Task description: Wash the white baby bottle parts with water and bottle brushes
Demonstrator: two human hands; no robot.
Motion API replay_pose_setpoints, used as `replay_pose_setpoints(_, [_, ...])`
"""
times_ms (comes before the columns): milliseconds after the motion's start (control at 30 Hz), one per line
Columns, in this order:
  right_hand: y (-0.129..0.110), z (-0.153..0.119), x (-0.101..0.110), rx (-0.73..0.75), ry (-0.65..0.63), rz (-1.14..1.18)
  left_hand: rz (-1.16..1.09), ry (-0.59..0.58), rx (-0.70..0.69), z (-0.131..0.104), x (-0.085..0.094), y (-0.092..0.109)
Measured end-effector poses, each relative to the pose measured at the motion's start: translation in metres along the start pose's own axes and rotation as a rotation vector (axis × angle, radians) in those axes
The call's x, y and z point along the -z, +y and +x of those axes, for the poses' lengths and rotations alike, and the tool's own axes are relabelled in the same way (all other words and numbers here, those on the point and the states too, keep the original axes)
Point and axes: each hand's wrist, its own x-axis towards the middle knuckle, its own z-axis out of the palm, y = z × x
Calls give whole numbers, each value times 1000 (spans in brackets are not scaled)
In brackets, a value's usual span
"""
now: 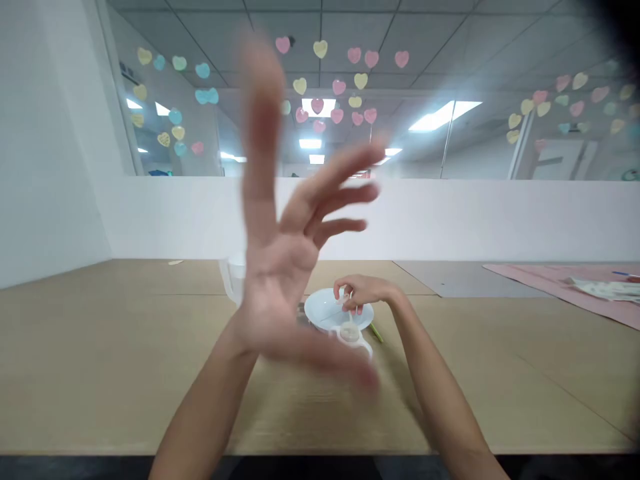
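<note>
A tan table (pixel 500 373) spreads across the lower half of the view, seen from the person's head. Beyond it, a wide window (pixel 425 73) shows a room with lit ceiling panels. A white wall (pixel 450 213) runs beneath the glass.

The left hand (pixel 283 267) looms large at the centre, blurred and close to the camera. It is spread wide, palm showing, with nothing in its grasp; it is raised well clear of the table. The right forearm reaches in from the lower right, and the right hand (pixel 367 290) bends down over a dish, fingers curled. Something pale and translucent shows at its fingertips; whether it is gripped, I cannot tell.

At the far right lies a pink cloth (pixel 540 280), with a grey sheet (pixel 465 283) to its left. The white dish (pixel 320 310), round and shallow, is on the table just beyond the centre, directly under the right hand. A white bundle (pixel 600 289) lies on the cloth. Partly hidden behind the left hand is a white jug (pixel 229 280).

A small pale cup with side loops (pixel 350 331) overlaps the dish's near edge. Just right of it lies a green stick (pixel 377 333). Smallest are pastel paper hearts (pixel 321 49) dotting the window.
</note>
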Motion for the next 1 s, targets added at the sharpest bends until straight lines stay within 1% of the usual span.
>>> replay_pose_setpoints(33, [-1,0,0,-1,-2,-2,-11,-44,-9,-7,-8,-11])
replay_pose_setpoints(67, [-1,-1,0,-8,-1,-3,4,-84,-7,-20,-17,-27])
replay_pose_setpoints(100, [-1,-1,0,-20,2,-5,55,-125,7,-36,-26,-47])
replay_pose_setpoints(167, [0,0,-1,-48,8,-13,253,-211,82,-77,-42,-91])
replay_pose_setpoints(233, [1,1,-1,-70,-10,-28,425,-419,149,-119,-48,-130])
replay_pose_setpoints(300, [2,2,-2,-89,-44,-50,518,-588,225,-150,-46,-155])
replay_pose_setpoints(367, [1,2,-2,-109,-73,-77,555,-746,298,-169,-40,-167])
replay_pose_setpoints(467, [-1,1,-2,-142,-95,-95,579,-843,432,-179,-33,-171])
replay_pose_setpoints(533, [-3,-1,-2,-162,-99,-93,588,-876,478,-180,-32,-172])
replay_pose_setpoints(667, [-4,-4,0,-160,-75,-72,594,-884,504,-182,-35,-175])
replay_pose_setpoints(700, [-3,-4,1,-148,-61,-65,599,-871,505,-182,-35,-175])
replay_pose_setpoints(767, [1,-2,3,-125,-21,-57,613,-808,501,-181,-34,-174])
replay_pose_setpoints(833, [5,2,3,-102,40,-64,615,-701,480,-179,-31,-172])
replay_pose_setpoints(900, [7,8,0,-68,111,-85,610,-557,446,-176,-29,-169])
replay_pose_setpoints(1000, [3,19,-10,39,231,-141,579,-326,380,-173,-30,-163])
